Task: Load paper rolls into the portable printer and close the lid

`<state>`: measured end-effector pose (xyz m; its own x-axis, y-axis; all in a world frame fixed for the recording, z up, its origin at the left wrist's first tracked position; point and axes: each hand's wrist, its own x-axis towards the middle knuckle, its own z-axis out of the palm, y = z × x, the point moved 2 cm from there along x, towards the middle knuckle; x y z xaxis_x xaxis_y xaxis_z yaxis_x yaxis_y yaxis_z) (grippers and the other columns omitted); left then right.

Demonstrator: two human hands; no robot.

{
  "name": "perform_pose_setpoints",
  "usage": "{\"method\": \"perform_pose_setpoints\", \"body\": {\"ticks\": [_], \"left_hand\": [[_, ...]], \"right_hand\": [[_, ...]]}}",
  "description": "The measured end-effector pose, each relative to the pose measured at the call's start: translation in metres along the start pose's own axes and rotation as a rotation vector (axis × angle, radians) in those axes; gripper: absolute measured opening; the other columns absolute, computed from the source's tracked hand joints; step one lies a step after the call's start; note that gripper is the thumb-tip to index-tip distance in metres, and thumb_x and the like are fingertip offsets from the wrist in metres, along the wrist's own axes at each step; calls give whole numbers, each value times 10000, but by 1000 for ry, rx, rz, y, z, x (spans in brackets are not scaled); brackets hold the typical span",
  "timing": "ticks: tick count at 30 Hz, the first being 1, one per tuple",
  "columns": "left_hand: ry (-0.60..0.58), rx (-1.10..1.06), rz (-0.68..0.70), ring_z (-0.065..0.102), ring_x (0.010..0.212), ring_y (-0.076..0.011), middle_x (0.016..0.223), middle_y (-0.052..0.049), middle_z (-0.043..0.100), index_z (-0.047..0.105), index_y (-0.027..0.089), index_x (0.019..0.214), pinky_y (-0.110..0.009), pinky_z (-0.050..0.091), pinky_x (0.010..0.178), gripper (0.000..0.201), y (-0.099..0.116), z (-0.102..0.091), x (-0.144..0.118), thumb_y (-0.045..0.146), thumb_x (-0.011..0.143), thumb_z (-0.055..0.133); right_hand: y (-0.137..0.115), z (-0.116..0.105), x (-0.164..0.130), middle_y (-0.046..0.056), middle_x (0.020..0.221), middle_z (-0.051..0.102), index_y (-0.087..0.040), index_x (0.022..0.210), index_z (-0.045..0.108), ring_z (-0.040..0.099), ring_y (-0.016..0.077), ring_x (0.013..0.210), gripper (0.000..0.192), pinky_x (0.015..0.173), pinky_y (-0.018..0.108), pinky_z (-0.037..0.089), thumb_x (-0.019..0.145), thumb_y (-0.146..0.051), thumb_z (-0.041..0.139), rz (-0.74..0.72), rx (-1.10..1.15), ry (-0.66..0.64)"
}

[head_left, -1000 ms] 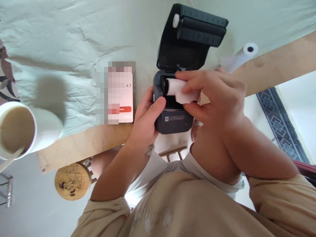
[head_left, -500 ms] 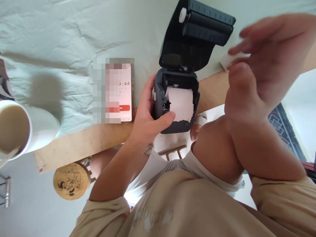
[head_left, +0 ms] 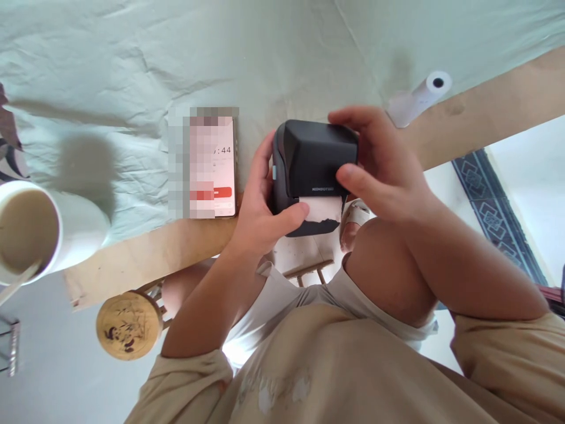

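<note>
Printer: the small dark label printer (head_left: 315, 159) sits at the near edge of the bench (head_left: 150, 256), lid down, between my two hands.
Paper strip: a short white tongue of paper (head_left: 323, 209) sticks out of the slot on the side of the printer facing me, its free edge ragged.
Left hand: my left hand (head_left: 260, 212) wraps the printer's left side, fingers up along the casing, thumb laid across the front just beside the paper strip; it grips the printer.
Right hand: my right hand (head_left: 382, 171) is curled over the printer's right side, fingers on the far top edge of the lid, thumb pressing the front of the lid above the slot; it too is closed on the printer.
Phone: a phone (head_left: 214, 165) lies flat on the pale cloth (head_left: 132, 70) just left of my left hand, its screen lit, with a red bar near the bottom.
Spare roll: a white paper roll (head_left: 419, 97) lies on its side at the cloth's edge, beyond my right hand and apart from it.
Cup: a white cup (head_left: 48, 227) holding a light brown drink stands at the far left, well away from the printer.
Stool: a round wooden stool (head_left: 130, 324) stands on the floor below the bench edge.
</note>
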<state>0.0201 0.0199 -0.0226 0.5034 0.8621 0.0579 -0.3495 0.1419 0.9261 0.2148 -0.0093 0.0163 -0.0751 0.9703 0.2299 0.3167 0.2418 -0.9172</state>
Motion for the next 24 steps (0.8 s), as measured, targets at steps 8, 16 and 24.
{"method": "perform_pose_setpoints", "body": {"ticks": [8,16,24], "left_hand": [[117,24,-65,699,1062,-258,1169,-58,672,618,259,1249,-350,601,841,498,9,7,-2,401,805,796],[173,-74,-89,677,732,-112,930,4,715,678,234,1071,-210,559,597,286,15,17,0,295,819,801],[141,-71,-59,523,1386,-316,1117,6,764,714,254,1029,-446,533,1108,432,14,24,9,596,771,771]], "right_hand": [[-1,7,4,53,1204,605,-259,1390,397,610,169,893,705,687,313,539,862,-661,635,45,-96,-113],[-3,4,3,97,1391,571,-236,1415,381,607,247,1222,614,1058,422,537,941,-585,557,-40,-258,-108],[-12,-3,-4,71,1455,570,-226,1415,443,541,187,1352,511,1123,372,521,990,-507,486,-176,-324,-61]]}}
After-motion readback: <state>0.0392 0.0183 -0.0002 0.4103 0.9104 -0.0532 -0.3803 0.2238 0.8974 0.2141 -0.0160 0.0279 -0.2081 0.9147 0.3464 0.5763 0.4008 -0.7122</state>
